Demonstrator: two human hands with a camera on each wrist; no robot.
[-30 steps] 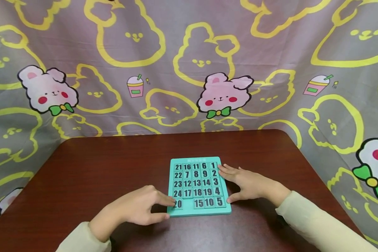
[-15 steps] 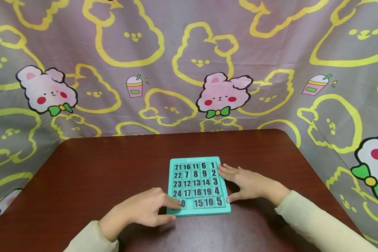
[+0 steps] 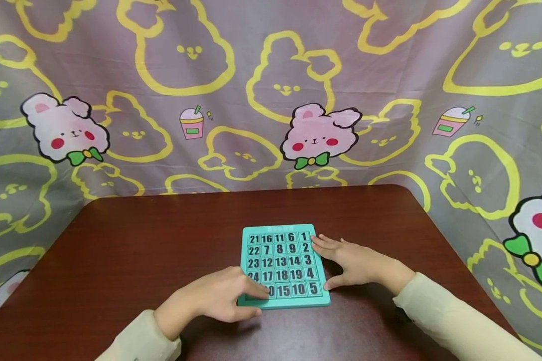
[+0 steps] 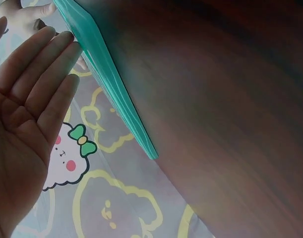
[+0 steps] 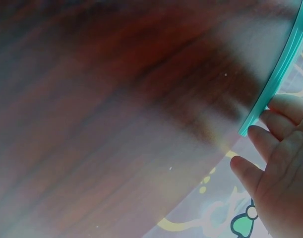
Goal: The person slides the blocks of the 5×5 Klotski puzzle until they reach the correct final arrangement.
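Note:
A turquoise sliding number puzzle [image 3: 293, 303] lies flat on the table, its square tiles bearing black numbers. My left hand [image 3: 221, 296] reaches over its lower left corner. A straight finger touches the 20 tile [image 3: 271, 290] in the bottom row and covers part of it; the thumb rests near the puzzle's front edge. The bottom-left slot is hidden behind the fingers. My right hand [image 3: 357, 263] rests against the right edge with fingers spread, fingertips near the 1 and 2 tiles and thumb by the lower right corner. In the right wrist view, fingertips meet the frame's edge [image 5: 275, 74].
The dark red-brown wooden table [image 3: 162, 235] extends around the puzzle. Behind it and at both sides hangs a grey curtain [image 3: 235, 65] with yellow bear outlines and white rabbit faces.
My left hand has moved right, and the 20 tile has slid right along the bottom row until next to the 15 tile. My right hand has stayed in place.

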